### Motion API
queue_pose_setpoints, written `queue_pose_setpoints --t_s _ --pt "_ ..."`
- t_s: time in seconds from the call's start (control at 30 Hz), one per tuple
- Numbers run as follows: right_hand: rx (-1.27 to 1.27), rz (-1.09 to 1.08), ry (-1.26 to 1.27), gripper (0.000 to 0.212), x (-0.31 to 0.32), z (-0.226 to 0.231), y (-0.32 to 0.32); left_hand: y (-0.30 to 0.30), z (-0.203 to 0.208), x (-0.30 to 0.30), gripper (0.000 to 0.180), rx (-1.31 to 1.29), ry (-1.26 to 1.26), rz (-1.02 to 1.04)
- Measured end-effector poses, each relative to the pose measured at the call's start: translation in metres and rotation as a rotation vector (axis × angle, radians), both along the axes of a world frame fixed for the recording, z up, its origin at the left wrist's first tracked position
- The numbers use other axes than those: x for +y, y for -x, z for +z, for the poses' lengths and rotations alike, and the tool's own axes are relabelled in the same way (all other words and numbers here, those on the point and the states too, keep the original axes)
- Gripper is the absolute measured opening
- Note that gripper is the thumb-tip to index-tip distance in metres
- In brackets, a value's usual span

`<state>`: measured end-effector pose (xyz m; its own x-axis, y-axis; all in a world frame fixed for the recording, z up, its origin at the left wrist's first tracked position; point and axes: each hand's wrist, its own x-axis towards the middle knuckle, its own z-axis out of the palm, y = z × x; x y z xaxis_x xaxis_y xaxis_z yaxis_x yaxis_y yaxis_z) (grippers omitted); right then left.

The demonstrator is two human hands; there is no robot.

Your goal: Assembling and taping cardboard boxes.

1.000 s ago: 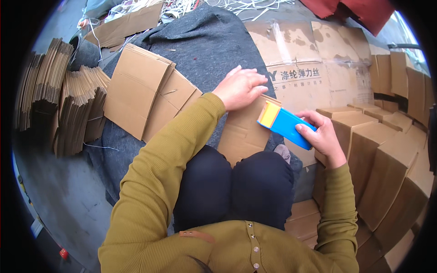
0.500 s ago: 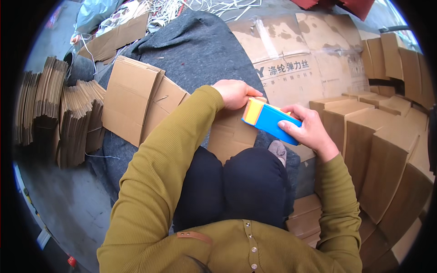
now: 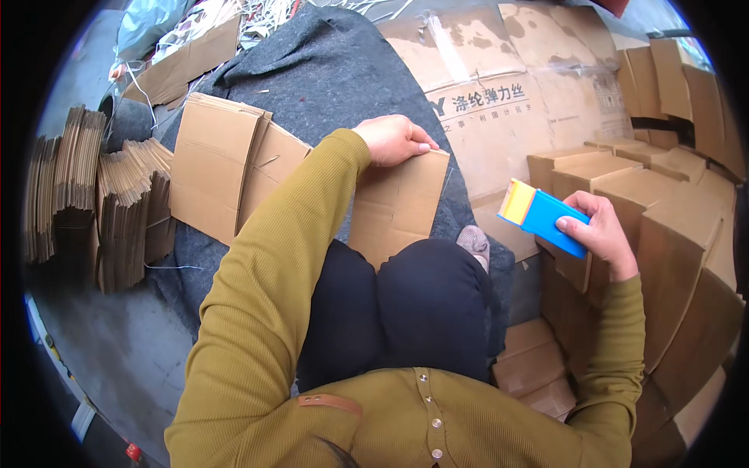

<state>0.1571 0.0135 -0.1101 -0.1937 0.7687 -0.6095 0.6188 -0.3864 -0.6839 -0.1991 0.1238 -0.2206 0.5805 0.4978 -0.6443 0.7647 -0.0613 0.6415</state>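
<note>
My left hand [image 3: 392,139] grips the top edge of a flat brown cardboard sheet [image 3: 402,204] that rests against my knees over the grey felt blanket [image 3: 328,78]. My right hand [image 3: 599,230] holds a blue block with a yellow end [image 3: 540,214], lifted off to the right of the sheet, above the row of cardboard boxes [image 3: 624,187]. The two hands are apart, with a gap of blanket and flattened carton between them.
A stack of folded cardboard blanks [image 3: 226,168] lies on the blanket at my left. Bundles of flat cardboard [image 3: 94,203] stand on edge further left on the concrete floor. A large flattened carton [image 3: 507,101] lies ahead. Made-up boxes [image 3: 694,257] crowd the right side.
My right hand has drawn the blue block away to the right, off the cardboard sheet. My left hand has shifted its grip along the sheet's top edge.
</note>
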Motion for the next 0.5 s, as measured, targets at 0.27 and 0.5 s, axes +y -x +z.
queue_pose_setpoints --t_s 0.27,0.5 --pt "-0.21 0.045 -0.011 0.043 0.005 -0.062 0.001 -0.002 0.006 0.003 0.03 -0.052 0.116 0.091" --pt "-0.557 0.206 -0.112 0.042 0.028 -0.074 0.116 -0.002 0.01 -0.008 0.037 -0.059 -0.06 0.027"
